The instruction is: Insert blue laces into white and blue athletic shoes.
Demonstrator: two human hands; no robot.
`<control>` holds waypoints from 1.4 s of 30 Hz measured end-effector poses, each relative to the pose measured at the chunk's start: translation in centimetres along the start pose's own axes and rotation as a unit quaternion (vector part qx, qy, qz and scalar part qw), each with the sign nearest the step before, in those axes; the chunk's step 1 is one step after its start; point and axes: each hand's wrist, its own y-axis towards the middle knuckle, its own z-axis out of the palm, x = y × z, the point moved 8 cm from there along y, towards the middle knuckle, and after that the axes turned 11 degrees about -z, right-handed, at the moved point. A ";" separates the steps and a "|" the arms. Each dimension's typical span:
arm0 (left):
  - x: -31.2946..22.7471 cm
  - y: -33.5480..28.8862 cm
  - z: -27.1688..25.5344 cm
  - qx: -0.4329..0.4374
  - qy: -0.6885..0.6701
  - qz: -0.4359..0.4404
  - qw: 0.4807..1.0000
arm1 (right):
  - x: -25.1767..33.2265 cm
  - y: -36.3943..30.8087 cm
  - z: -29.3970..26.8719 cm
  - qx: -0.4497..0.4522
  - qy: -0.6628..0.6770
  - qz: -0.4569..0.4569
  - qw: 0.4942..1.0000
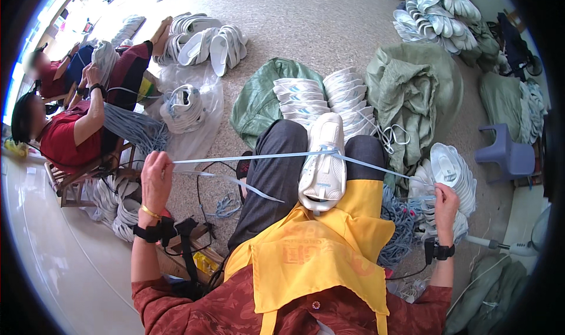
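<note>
A white sneaker rests between my thighs, its heel toward me and its toe pointing away. From its upper a light blue shoelace runs out taut to both sides. Off to the left, my left hand is closed on one end, and a loose tail of the lace hangs below it, toward my knee. My right hand pinches the other end far out on the right. Its fingertips partly hide the lace there. A yellow apron covers my lap.
Stacked white shoe uppers stand beyond my knees beside a green sack. A bundle of blue laces hangs by my right thigh, near more white shoes. A purple stool stands right. Two people sit at left; one wears a red shirt.
</note>
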 end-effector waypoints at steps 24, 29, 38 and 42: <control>28.5 1.1 -5.4 -0.024 -0.079 -0.262 0.961 | -30.2 -10.2 -9.2 -0.054 0.076 0.233 0.968; 31.1 1.4 -7.6 -0.016 -0.092 -0.321 0.943 | -35.2 -11.8 -11.4 -0.077 0.109 0.270 0.954; 32.8 2.3 -9.3 -0.031 -0.084 -0.276 0.957 | -36.3 -12.1 -14.1 -0.069 0.039 0.301 0.950; 31.7 2.2 -9.2 -0.017 -0.104 -0.273 0.956 | -36.1 -12.2 -14.7 -0.058 -0.028 0.259 0.964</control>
